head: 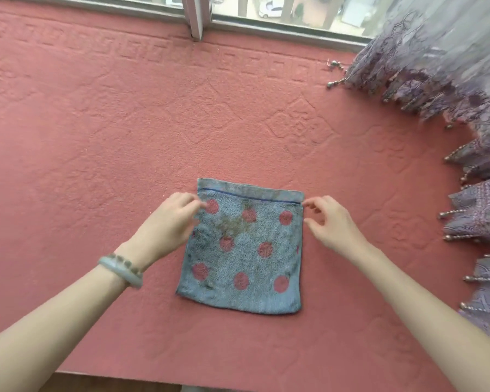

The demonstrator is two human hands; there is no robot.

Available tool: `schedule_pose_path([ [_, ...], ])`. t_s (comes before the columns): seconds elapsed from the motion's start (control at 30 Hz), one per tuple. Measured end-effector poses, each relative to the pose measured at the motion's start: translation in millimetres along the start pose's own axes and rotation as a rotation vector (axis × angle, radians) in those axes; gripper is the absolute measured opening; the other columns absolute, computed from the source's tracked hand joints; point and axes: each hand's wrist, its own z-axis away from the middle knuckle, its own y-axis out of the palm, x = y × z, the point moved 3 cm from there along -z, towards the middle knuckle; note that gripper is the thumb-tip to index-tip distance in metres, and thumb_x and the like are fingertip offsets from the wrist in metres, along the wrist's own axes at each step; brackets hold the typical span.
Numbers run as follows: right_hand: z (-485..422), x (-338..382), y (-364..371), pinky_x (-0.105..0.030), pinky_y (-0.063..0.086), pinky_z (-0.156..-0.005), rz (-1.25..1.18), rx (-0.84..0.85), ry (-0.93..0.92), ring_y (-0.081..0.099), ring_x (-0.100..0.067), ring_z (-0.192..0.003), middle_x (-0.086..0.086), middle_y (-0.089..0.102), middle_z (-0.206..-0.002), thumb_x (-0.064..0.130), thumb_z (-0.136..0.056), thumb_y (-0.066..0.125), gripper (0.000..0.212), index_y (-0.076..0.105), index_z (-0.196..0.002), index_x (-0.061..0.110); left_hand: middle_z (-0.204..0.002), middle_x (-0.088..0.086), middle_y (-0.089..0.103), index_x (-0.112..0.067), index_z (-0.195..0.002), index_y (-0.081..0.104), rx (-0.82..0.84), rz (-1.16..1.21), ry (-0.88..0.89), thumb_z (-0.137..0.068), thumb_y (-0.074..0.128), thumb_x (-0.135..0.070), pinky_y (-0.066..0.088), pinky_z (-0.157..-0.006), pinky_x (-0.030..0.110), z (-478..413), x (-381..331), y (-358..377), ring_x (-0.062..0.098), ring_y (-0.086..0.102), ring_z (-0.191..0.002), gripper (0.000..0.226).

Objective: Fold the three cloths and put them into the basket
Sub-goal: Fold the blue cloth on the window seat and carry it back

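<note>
Salmon-pink carpet (102, 142) with an embossed key border and diamond figures covers the surface where we work, and on it, a little toward us from the middle, lies the cloth (245, 250). It is a blue-grey towel with pink dots, lying flat in a roughly square shape, its far edge showing a plain hem with a dark blue stitched line. Some brownish stains mark its upper middle.

Our left hand (170, 222) sits at the cloth's far left corner, fingers curled onto the fabric there (the hand is slightly blurred, so we cannot tell whether it is pinching the cloth or only touching it). Our right hand (330, 222) is at the far right corner, thumb and forefinger apart with the fingertips just beside the edge, holding nothing. On the left wrist we wear a pale green bangle (119, 271) and a beaded bracelet (126, 261).

Beyond the carpet runs a window (266, 12) with a grey metal frame, cars visible outside below. To the right a lilac lace curtain (450, 80) with beaded fringe spills onto the carpet.
</note>
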Motion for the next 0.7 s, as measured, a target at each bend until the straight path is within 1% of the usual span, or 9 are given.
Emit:
schedule_pose_path([
  [0.1, 35, 5, 16, -0.031, 0.043, -0.091, 0.023, 0.09, -0.097, 0.057, -0.022, -0.097, -0.005, 0.059, -0.1, 0.003, -0.076, 0.067, 0.028, 0.064, -0.104, 0.011, -0.095, 0.013, 0.068, 0.0, -0.096, 0.07, 0.097, -0.025, 0.125, -0.073, 0.077, -0.003, 0.056, -0.075, 0.043, 41, -11, 16, 0.031, 0.065, -0.088, 0.025],
  [0.17, 58, 7, 28, -0.028, 0.041, -0.089, 0.04, 0.134, -0.152, 0.056, -0.022, -0.095, -0.005, 0.059, -0.098, 0.005, -0.077, 0.067, 0.026, 0.065, -0.102, 0.011, -0.092, 0.009, 0.068, -0.005, -0.092, 0.07, 0.094, -0.029, 0.18, -0.083, 0.066, -0.015, 0.055, -0.071, 0.037, 63, -14, 24, 0.028, 0.065, -0.082, 0.014],
  [0.23, 78, 8, 41, -0.027, 0.04, -0.087, 0.073, 0.186, -0.208, 0.055, -0.022, -0.094, -0.005, 0.058, -0.097, 0.008, -0.078, 0.067, 0.025, 0.064, -0.102, 0.011, -0.091, 0.004, 0.067, -0.01, -0.091, 0.07, 0.102, -0.039, 0.219, -0.09, 0.051, -0.026, 0.049, -0.071, 0.033, 79, -17, 31, 0.025, 0.064, -0.08, 0.025],
  [0.27, 87, 8, 47, -0.027, 0.041, -0.085, 0.102, 0.209, -0.244, 0.055, -0.022, -0.092, -0.004, 0.058, -0.097, 0.009, -0.078, 0.067, 0.024, 0.064, -0.101, 0.011, -0.091, 0.003, 0.067, -0.011, -0.09, 0.07, 0.109, -0.052, 0.231, -0.091, 0.049, -0.029, 0.046, -0.073, 0.032, 85, -18, 33, 0.024, 0.063, -0.079, 0.027],
  [0.4, 115, 6, 62, -0.029, 0.046, -0.072, 0.241, 0.241, -0.414, 0.052, -0.019, -0.081, -0.003, 0.059, -0.087, 0.02, -0.073, 0.073, 0.022, 0.063, -0.091, 0.012, -0.091, 0.002, 0.067, -0.012, -0.088, 0.068, 0.142, -0.145, 0.298, -0.085, 0.055, -0.04, 0.042, -0.08, 0.03, 103, -20, 40, 0.022, 0.064, -0.08, 0.031],
  [0.47, 125, 4, 65, -0.031, 0.05, -0.068, 0.282, 0.243, -0.462, 0.056, -0.022, -0.078, -0.004, 0.058, -0.086, 0.028, -0.071, 0.075, 0.027, 0.062, -0.087, 0.011, -0.092, 0.002, 0.067, -0.013, -0.089, 0.067, 0.149, -0.195, 0.3, -0.083, 0.055, -0.039, 0.04, -0.084, 0.032, 108, -19, 41, 0.023, 0.065, -0.082, 0.03],
  [0.53, 131, 1, 67, -0.031, 0.051, -0.068, 0.333, 0.234, -0.506, 0.058, -0.024, -0.08, -0.004, 0.059, -0.089, 0.031, -0.07, 0.075, 0.031, 0.062, -0.088, 0.011, -0.093, 0.002, 0.067, -0.013, -0.091, 0.067, 0.116, -0.216, 0.295, -0.085, 0.054, -0.028, 0.039, -0.087, 0.033, 110, -20, 41, 0.024, 0.064, -0.083, 0.021],
  [0.6, 135, -1, 68, -0.03, 0.051, -0.07, 0.38, 0.214, -0.55, 0.059, -0.024, -0.082, -0.005, 0.06, -0.091, 0.03, -0.069, 0.076, 0.03, 0.062, -0.089, 0.011, -0.09, 0.001, 0.067, -0.013, -0.089, 0.067, 0.069, -0.242, 0.293, -0.088, 0.047, -0.014, 0.039, -0.088, 0.033, 112, -22, 42, 0.024, 0.064, -0.081, 0.02],
  [0.7, 136, -3, 70, -0.031, 0.052, -0.07, 0.411, 0.164, -0.602, 0.061, -0.026, -0.081, -0.006, 0.062, -0.088, 0.023, -0.071, 0.074, 0.021, 0.064, -0.085, 0.011, -0.084, 0.0, 0.067, -0.014, -0.082, 0.067, 0.018, -0.308, 0.285, -0.089, 0.042, -0.011, 0.038, -0.091, 0.035, 114, -23, 43, 0.024, 0.065, -0.079, 0.026],
])
